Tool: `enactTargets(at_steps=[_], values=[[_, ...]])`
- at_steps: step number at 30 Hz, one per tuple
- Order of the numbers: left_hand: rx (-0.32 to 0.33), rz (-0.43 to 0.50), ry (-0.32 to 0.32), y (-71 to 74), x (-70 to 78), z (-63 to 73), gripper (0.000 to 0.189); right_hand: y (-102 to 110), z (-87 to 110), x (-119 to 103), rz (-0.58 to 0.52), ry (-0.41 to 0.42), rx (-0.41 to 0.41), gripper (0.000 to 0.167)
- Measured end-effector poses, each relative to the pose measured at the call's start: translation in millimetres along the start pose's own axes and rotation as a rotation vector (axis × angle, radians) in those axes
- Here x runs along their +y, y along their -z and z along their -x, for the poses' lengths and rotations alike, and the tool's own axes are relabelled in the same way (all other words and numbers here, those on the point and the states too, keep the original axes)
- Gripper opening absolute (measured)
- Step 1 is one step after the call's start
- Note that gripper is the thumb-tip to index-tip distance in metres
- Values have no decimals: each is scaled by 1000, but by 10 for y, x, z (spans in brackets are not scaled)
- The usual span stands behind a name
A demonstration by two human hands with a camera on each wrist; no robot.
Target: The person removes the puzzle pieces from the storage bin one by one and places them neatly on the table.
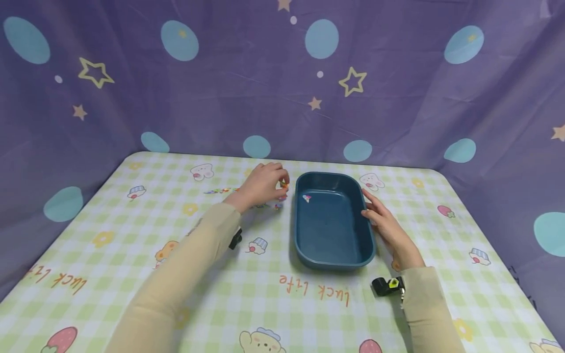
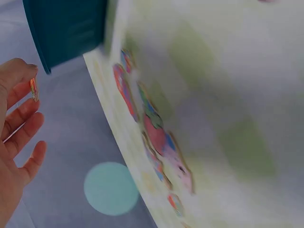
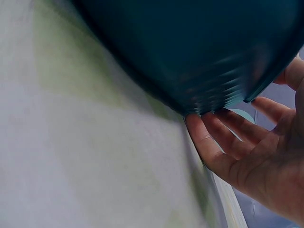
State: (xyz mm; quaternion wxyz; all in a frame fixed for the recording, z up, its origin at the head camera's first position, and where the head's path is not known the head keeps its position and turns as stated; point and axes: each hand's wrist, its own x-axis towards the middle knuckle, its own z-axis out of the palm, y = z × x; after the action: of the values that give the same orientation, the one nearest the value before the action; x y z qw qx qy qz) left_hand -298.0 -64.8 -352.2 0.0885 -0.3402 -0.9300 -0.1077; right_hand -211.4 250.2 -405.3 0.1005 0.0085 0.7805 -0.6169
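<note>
My left hand [image 1: 263,185] pinches a small flat colourful piece [image 2: 33,89] between thumb and index finger; the other fingers are spread. It is beside the left wall of a dark teal plastic tub [image 1: 335,265]. Below this hand, more irregular colourful flat pieces [image 2: 154,130] lie on the tablecloth, partly hidden by the hand in the head view. Inside the tub, near its left wall, lies one small piece [image 1: 306,198]. My right hand [image 1: 388,226] holds the tub's right side, thumb at the rim and fingers [image 3: 228,133] against the outer wall.
A green-checked tablecloth [image 1: 260,314] with printed cartoons covers the table. Behind it hangs a purple curtain [image 1: 247,98] with stars and blue ovals. Black wrist-camera parts [image 1: 386,286] stick out beside the right wrist.
</note>
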Motion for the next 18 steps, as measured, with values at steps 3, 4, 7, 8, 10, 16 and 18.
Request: enactTargets(at_steps=[3,4,7,8,10,16,18], values=[[8,0,23,-18,-96,73,11,-2,-2,6,6,-4,4,62],[9,1,33,-23,-126,98,12,-3,-3,7,5,-5,5,62],[5,3,68,-22,-216,173,12,-3,-4,7,4,-12,10,62],[-1,6,83,-22,-248,199,13,-1,-5,8,4,-14,10,62],[-15,12,113,-16,-310,250,13,-1,-3,7,1,-12,7,62],[-38,22,172,-3,-488,421,14,-6,-3,5,13,5,7,62],[-39,18,186,-5,-539,487,14,-10,-5,6,17,9,4,62]])
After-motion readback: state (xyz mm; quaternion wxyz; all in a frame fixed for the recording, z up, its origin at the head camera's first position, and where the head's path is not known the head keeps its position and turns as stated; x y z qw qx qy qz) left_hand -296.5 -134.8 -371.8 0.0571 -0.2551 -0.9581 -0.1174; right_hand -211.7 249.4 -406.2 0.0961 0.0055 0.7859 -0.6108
